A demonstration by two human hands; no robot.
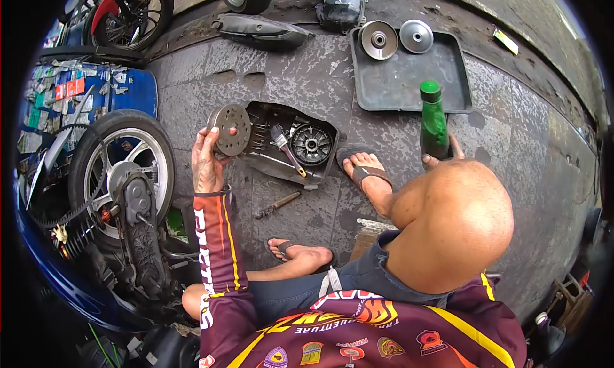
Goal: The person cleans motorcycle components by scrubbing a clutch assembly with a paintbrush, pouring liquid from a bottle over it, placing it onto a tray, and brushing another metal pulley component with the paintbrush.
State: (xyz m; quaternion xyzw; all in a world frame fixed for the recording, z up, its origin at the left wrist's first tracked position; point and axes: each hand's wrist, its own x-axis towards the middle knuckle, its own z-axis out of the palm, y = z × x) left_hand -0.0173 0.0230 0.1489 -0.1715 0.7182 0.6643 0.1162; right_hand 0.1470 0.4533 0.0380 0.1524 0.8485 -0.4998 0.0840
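My left hand (208, 155) grips a round brown metal clutch bell (231, 130) by its edge, its drilled face turned up. Just right of it lies a cut-open black container (275, 168) holding a paintbrush (288, 150), a round clutch part (311, 144) and several springs (259, 137). Beyond my raised knee, my right hand (441, 155) is partly hidden, its fingers around the lower end of a green bottle (434, 125) with a green cap. On the floor below the container is a wire brush (277, 205).
A black tray (412, 99) holds two round metal pulley parts (378, 40). On the left stand a scooter wheel (121, 157) with its engine case (137, 205) and a blue drum (133, 91). A dark cover (262, 30) lies at the back, with a red motorcycle (121, 13) behind.
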